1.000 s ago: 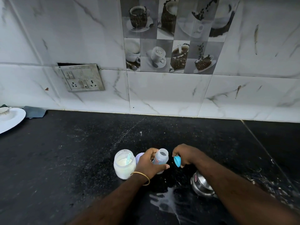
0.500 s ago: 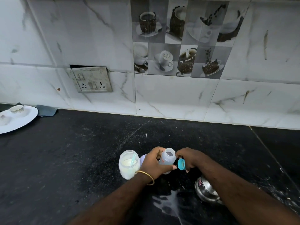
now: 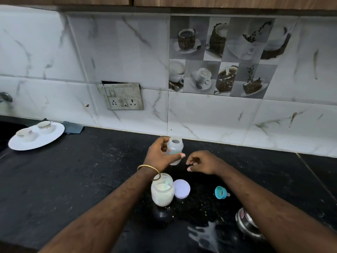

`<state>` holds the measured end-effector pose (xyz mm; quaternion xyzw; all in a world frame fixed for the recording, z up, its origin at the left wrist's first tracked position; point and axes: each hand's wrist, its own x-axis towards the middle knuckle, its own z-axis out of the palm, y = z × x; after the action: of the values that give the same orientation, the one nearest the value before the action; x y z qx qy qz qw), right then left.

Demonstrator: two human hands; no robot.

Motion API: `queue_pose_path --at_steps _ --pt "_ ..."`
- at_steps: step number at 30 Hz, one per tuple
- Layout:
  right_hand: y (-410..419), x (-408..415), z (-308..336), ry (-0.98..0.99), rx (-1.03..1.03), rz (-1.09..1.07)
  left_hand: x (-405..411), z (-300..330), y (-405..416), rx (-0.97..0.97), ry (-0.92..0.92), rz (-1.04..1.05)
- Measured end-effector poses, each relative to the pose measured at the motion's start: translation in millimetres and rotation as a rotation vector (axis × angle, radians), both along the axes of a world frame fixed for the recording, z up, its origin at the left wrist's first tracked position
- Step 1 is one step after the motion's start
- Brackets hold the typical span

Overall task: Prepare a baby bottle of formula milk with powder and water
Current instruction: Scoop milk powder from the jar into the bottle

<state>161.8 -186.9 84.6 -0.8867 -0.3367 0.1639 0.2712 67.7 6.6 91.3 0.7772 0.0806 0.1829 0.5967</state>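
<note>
Left hand (image 3: 160,154) grips the bottle (image 3: 175,150) above the counter (image 3: 73,179), long axis near upright, open mouth up. Right hand (image 3: 202,162) beside it, loosely curled, empty. Teat (image 3: 221,192) lies sideways, nipple pointing right.

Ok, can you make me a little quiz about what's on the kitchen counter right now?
1. True or false: the baby bottle held by the left hand has its teat on.
2. Which lies nearest the powder jar? A) white plate B) jar lid C) steel vessel
3. Fill in: the blue teat cap lies on the black ____.

Key
1. False: its mouth is open and the right hand is empty.
2. B
3. counter
</note>
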Motion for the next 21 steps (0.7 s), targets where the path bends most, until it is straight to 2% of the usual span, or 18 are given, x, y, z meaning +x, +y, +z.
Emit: queue_pose_path --at_steps 4,8,12,18,21 --pt "51 -19 11 -0.085 0.023 0.159 -16 -8 31 0.033 0.011 0.056" --pt "83 -31 1 -0.187 -0.166 0.312 -33 -23 54 0.046 0.025 0.09" --pt "96 -39 -8 -0.287 -0.35 0.305 -48 -31 72 0.042 0.037 0.114" --pt "120 -57 -18 -0.567 -0.74 0.368 -61 -45 85 0.026 0.062 0.124" --pt "125 -62 -20 -0.581 -0.835 0.348 -64 -48 83 0.013 0.072 0.124"
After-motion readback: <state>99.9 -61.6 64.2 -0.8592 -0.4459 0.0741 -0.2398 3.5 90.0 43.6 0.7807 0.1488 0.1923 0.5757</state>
